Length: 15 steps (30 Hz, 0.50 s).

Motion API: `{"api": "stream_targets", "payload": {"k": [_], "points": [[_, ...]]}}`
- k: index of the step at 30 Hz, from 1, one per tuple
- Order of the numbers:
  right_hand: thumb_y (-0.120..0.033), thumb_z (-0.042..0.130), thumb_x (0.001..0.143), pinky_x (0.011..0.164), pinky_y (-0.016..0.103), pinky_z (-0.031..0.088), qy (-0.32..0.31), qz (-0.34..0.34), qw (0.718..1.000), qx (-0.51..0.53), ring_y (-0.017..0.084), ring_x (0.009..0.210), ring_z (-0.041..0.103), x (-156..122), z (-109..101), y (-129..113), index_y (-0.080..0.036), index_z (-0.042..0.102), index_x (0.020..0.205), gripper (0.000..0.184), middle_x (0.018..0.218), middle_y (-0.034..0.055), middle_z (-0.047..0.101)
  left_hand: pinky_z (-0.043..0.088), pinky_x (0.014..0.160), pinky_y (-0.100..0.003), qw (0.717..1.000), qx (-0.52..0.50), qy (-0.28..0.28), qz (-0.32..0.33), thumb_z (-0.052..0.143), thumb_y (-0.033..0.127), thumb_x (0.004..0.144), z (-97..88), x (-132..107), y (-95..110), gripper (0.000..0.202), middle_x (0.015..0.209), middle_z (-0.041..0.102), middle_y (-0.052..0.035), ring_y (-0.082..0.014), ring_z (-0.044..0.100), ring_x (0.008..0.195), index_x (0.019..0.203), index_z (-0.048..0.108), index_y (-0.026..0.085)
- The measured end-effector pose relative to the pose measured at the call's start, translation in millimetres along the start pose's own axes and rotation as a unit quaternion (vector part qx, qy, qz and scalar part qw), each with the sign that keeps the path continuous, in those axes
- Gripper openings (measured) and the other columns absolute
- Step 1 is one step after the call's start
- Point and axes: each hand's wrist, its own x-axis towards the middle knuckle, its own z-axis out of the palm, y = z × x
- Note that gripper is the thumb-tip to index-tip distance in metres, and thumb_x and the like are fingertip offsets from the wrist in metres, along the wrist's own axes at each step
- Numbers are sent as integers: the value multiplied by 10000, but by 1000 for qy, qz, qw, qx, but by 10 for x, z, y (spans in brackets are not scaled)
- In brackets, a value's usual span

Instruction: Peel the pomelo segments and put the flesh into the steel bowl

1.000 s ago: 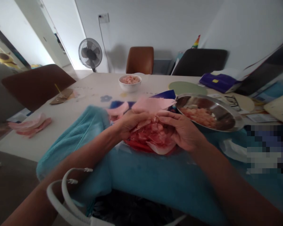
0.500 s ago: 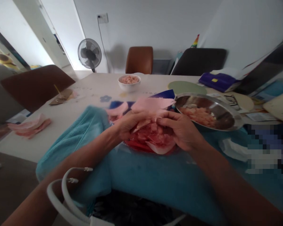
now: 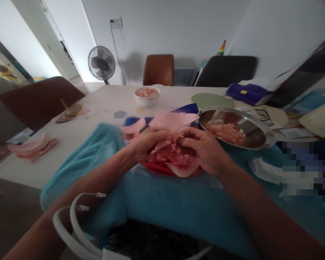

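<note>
My left hand (image 3: pixel 151 143) and my right hand (image 3: pixel 206 146) are close together, fingers pinched on a small pink pomelo segment (image 3: pixel 174 147) between them. The fruit's exact shape is partly hidden by my fingers and slightly blurred. Beneath lies a heap of red and pink peelings (image 3: pixel 184 168), looking like pomelo skin and membrane, on a red and blue plastic bag (image 3: pixel 153 168). Large pale pink peel (image 3: pixel 172 120) lies just beyond my hands. To the right, a steel basin (image 3: pixel 260 135) holds pale pink pulp pieces (image 3: pixel 227 133).
A teal towel (image 3: pixel 157 202) covers the near table edge. A white bowl (image 3: pixel 146 99) of pink pulp stands farther back. Pink peel (image 3: pixel 34 147) lies at left. A purple tissue pack (image 3: pixel 247 93), glasses (image 3: pixel 262 114) and a green mat (image 3: pixel 212 100) are at right. White cables (image 3: pixel 73 220) hang close.
My fingers have shifted slightly on the pomelo segment, and more of it shows between them. The view has moved a little; the bowl, basin and heap stay in place.
</note>
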Motion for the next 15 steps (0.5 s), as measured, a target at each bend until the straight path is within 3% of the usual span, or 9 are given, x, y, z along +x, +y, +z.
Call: {"api": "stream_targets", "payload": {"k": [6,10,15], "points": [[-179,846,643,615,230,534,-32,43,998,42,107,676,624,1,-23,-40,-202,726,886,272,791,-18,680,548,600,-206,998,41,34,34,797,175,733,-22,-10,13,105,680,732,-36,-114,672,596,769,711,127],[-269,876,677,563,229,498,-29,32,998,43,94,604,560,22,-34,-26,-194,701,809,232,719,-20,646,498,570,-196,995,84,13,48,800,208,757,-48,-12,-2,119,676,718,-32,-93,634,575,762,714,126],[-276,859,665,476,208,431,-14,11,999,46,85,527,510,7,-15,-35,-200,680,738,208,598,-34,604,505,605,-197,995,95,-4,41,809,239,759,-59,-15,6,144,721,730,-33,-96,657,632,780,719,129]]}}
